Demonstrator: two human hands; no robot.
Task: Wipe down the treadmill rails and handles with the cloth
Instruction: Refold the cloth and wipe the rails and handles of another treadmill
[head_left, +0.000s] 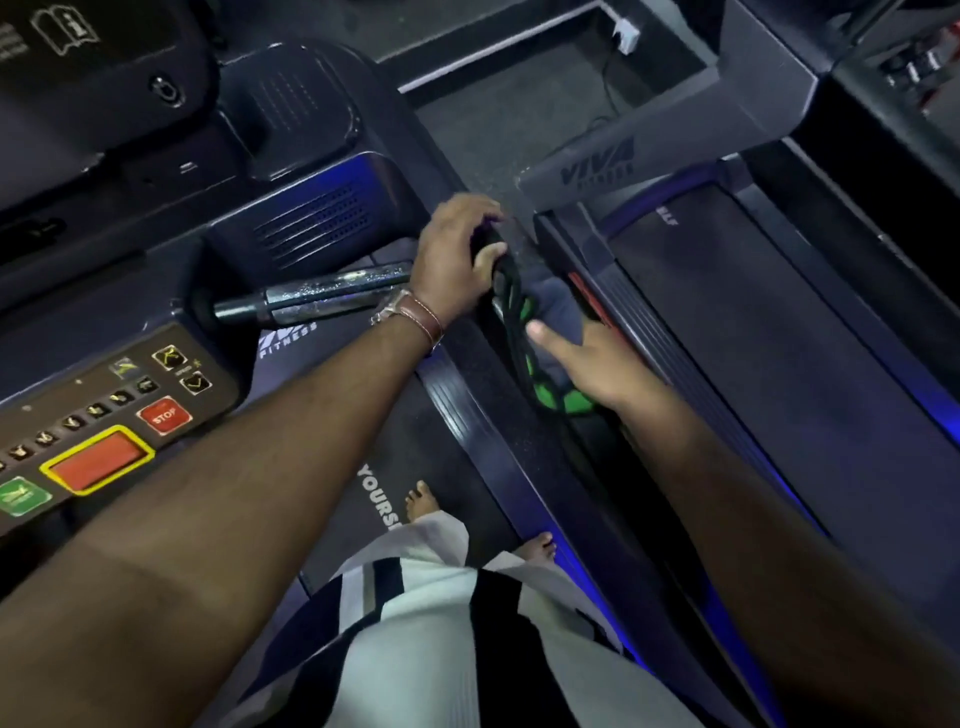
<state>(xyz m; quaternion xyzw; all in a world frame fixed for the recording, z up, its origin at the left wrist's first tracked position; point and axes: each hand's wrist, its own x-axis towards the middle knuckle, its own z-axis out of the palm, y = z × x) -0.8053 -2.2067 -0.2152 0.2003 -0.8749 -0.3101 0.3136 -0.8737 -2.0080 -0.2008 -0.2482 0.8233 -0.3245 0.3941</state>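
1. The black side handle (498, 270) is gripped at its far end by the left hand (457, 260).
2. The green-and-black cloth (545, 374) is pressed along the handle under the right hand (587, 364), fingers straight.
3. Open floor (498, 130) is seen beyond the handle's end.

STOP on red button (164, 415), VIVA on shroud (597, 167)
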